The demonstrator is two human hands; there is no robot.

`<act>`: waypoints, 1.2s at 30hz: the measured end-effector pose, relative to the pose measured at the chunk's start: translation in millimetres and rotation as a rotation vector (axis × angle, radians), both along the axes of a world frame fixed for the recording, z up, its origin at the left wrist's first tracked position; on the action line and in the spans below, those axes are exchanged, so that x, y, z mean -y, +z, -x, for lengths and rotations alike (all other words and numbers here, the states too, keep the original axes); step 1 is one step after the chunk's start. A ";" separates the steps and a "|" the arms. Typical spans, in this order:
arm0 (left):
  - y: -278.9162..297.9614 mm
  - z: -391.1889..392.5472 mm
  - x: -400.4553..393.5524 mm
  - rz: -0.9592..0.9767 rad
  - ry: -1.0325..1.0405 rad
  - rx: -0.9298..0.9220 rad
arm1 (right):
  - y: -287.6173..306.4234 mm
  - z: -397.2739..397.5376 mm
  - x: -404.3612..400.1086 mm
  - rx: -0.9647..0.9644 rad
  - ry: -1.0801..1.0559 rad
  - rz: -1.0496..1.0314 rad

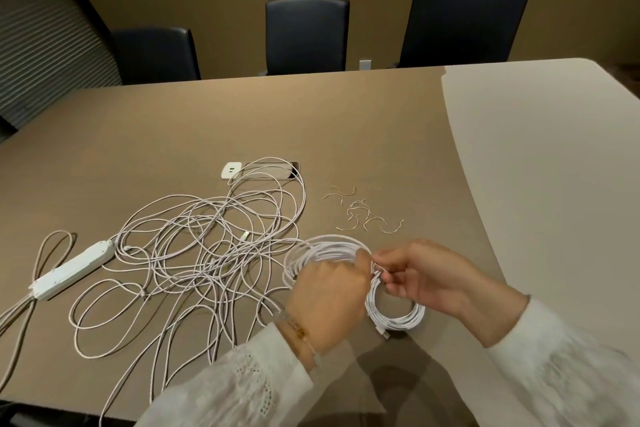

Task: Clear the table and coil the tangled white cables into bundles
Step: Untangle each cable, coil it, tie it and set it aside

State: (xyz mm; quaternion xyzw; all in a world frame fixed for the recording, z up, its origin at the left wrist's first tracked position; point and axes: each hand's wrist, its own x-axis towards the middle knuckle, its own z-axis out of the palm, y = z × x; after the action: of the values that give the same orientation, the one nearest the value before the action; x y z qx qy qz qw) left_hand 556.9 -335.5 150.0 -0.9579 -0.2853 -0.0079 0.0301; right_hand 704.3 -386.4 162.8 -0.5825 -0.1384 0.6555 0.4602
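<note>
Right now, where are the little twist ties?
In the head view, the twist ties lie loose on the table, right of centre, just beyond both hands and the coiled cable.

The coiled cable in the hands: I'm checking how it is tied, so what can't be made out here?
- Head view: the tie on the coiled cable is hidden between left hand and right hand.
- Power strip cord runs off the left edge.
- Twist ties: too small to count.
</note>
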 end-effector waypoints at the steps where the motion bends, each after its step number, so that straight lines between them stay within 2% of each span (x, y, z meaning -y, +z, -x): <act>1: -3.2 1.7 -1.4 0.012 -0.011 0.036 | -2.3 0.3 1.2 -0.059 -0.027 -0.004; 2: -3.2 3.2 -2.1 0.061 -0.007 0.107 | -5.8 -0.1 2.8 -0.046 -0.037 -0.044; 4: 0.6 4.3 -4.6 0.236 0.092 0.288 | -9.6 -0.5 7.2 0.144 -0.045 -0.196; 6: 3.1 5.1 -7.3 0.459 0.114 0.373 | -9.0 -1.6 12.0 0.328 -0.063 -0.339; 7: 7.8 4.2 -7.0 0.531 0.112 0.395 | -9.2 -2.2 13.8 0.337 -0.070 -0.384; 13: 18.9 7.4 -8.7 0.755 0.157 0.401 | -15.8 -1.1 22.6 0.239 -0.028 -0.533; 16: 23.5 7.4 -8.2 1.064 0.227 0.501 | -19.2 0.3 25.8 0.269 0.003 -0.585; 19: 24.3 8.7 -8.0 1.322 0.345 0.543 | -20.5 8.5 28.4 0.355 0.038 -0.604; 22: 23.8 13.4 -16.1 1.606 0.517 0.525 | -26.0 14.7 29.7 0.537 0.192 -0.591; 25: 25.1 13.0 -25.1 1.875 0.559 0.466 | -27.4 14.2 25.8 0.687 0.303 -0.551; 29: 25.8 5.4 -31.9 1.933 0.559 0.422 | -19.3 17.7 14.9 0.859 0.432 -0.721; 32: 26.9 1.7 -31.3 1.926 0.577 0.424 | -17.5 17.6 10.9 0.835 0.374 -0.694; 36: 28.3 -5.7 -29.1 1.883 0.570 0.394 | -19.2 17.8 10.0 0.706 0.337 -0.642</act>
State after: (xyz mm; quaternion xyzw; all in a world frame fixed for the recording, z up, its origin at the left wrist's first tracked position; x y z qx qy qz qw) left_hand 562.6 -306.4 178.3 -0.4690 -0.3940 0.0702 -0.7873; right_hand 686.5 -396.4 143.5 -0.5673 -0.5723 0.4080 0.4291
